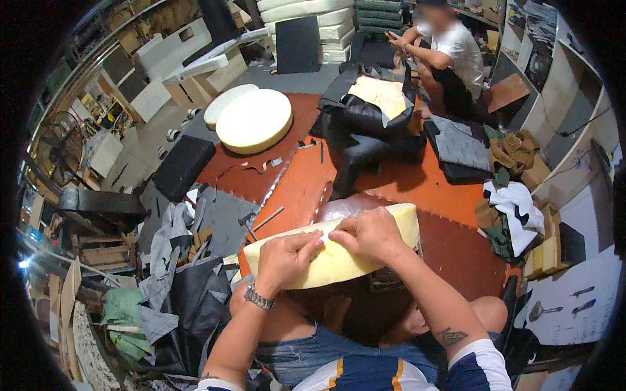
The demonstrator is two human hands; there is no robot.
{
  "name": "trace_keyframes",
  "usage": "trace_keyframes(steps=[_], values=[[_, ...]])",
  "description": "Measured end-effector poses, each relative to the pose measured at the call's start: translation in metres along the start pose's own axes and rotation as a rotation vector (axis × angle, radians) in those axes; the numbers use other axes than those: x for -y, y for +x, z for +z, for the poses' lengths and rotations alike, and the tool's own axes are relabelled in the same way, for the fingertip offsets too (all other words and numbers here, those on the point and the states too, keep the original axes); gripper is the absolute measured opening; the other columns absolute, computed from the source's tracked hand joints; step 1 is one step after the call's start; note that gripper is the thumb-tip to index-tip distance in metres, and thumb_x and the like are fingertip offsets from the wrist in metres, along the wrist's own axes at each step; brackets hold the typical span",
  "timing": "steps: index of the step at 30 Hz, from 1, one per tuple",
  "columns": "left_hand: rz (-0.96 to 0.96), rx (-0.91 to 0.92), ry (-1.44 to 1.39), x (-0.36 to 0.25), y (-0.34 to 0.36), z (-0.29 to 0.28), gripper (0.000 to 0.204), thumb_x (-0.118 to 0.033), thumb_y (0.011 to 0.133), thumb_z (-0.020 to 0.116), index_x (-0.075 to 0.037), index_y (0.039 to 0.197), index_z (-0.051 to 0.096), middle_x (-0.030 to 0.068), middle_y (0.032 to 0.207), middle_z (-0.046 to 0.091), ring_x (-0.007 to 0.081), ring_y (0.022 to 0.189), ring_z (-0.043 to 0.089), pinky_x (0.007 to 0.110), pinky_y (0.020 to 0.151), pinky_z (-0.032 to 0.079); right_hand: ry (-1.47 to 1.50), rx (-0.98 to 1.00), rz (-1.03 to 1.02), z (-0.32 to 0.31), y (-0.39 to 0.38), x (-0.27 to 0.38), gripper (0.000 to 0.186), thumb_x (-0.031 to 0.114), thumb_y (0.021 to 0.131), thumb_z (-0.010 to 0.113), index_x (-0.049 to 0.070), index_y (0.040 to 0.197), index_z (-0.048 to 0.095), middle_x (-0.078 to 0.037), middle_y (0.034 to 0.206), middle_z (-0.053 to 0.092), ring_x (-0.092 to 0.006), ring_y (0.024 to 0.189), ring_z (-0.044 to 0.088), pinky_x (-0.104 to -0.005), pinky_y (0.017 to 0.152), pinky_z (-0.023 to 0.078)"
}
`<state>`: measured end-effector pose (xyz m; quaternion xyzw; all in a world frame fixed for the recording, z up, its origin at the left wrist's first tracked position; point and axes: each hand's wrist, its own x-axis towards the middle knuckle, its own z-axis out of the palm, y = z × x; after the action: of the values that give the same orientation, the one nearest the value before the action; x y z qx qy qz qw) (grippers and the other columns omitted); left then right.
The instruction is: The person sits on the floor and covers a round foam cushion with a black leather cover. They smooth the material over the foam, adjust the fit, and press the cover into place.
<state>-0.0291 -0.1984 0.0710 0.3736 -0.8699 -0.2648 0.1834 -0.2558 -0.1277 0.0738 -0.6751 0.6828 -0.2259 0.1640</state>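
Observation:
A thick pale-yellow foam cushion stands tilted in front of me, above my crossed legs, its side wall facing me. My left hand grips it left of its middle, fingers over the top edge and thumb pressed on the side. Close beside it, my right hand is closed over the same edge, its thumb near the left one. Part of the far face is hidden behind the hands. Past its left end, a hammer lies on the floor covering.
Two round foam discs lie ahead on the brown-and-orange floor covering. Black upholstery material is heaped beyond the cushion. Scraps pile up at my left, folded cloth at my right. Another person sits at the back right holding a phone.

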Motion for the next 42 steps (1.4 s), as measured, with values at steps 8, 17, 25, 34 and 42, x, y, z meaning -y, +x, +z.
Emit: trace_keyframes(steps=[8, 17, 25, 34, 42], values=[[0.167, 0.194, -0.024, 0.048, -0.01, -0.037, 0.053, -0.032, 0.097, 0.075, -0.012, 0.145, 0.067, 0.0122, 0.149, 0.066, 0.0327, 0.147, 0.053, 0.043, 0.115, 0.048, -0.16, 0.027, -0.111, -0.007, -0.008, 0.017, 0.059, 0.069, 0.098, 0.057, 0.02, 0.12, 0.082, -0.017, 0.106, 0.079, -0.034, 0.106, 0.072, -0.0511, 0.096, 0.046], [0.247, 0.06, -0.104, 0.051, -0.017, -0.026, 0.052, -0.032, 0.094, 0.078, -0.011, 0.141, 0.07, 0.0142, 0.142, 0.07, 0.0319, 0.133, 0.066, 0.042, 0.111, 0.051, -0.186, 0.15, -0.208, 0.004, 0.003, 0.035, 0.058, 0.064, 0.099, 0.058, 0.014, 0.122, 0.079, -0.018, 0.105, 0.078, -0.0339, 0.106, 0.073, -0.0514, 0.101, 0.049], [0.071, -0.066, -0.064, 0.039, -0.017, -0.006, 0.03, -0.027, 0.097, 0.073, -0.01, 0.121, 0.081, 0.0118, 0.122, 0.079, 0.0292, 0.117, 0.075, 0.039, 0.1, 0.058, -0.191, 0.197, -0.118, 0.007, 0.014, 0.041, 0.045, 0.055, 0.102, 0.058, 0.022, 0.118, 0.082, -0.01, 0.105, 0.079, -0.0285, 0.108, 0.072, -0.0483, 0.094, 0.052], [0.06, 0.123, -0.511, 0.049, -0.016, -0.033, 0.04, -0.016, 0.094, 0.079, -0.004, 0.132, 0.076, 0.0134, 0.127, 0.078, 0.0259, 0.126, 0.07, 0.037, 0.112, 0.052, -0.113, -0.061, -0.25, 0.009, -0.003, 0.033, 0.044, 0.055, 0.1, 0.06, 0.021, 0.112, 0.085, -0.012, 0.101, 0.08, -0.0304, 0.107, 0.072, -0.0501, 0.096, 0.05], [-0.109, -0.08, -0.316, 0.044, -0.02, -0.006, 0.026, -0.021, 0.096, 0.078, -0.003, 0.113, 0.083, 0.0143, 0.111, 0.082, 0.0205, 0.1, 0.079, 0.034, 0.093, 0.06, -0.12, 0.142, -0.071, 0.003, 0.01, 0.044, 0.041, 0.053, 0.099, 0.062, 0.022, 0.113, 0.085, -0.013, 0.098, 0.08, -0.0314, 0.1, 0.074, -0.0496, 0.095, 0.051]])
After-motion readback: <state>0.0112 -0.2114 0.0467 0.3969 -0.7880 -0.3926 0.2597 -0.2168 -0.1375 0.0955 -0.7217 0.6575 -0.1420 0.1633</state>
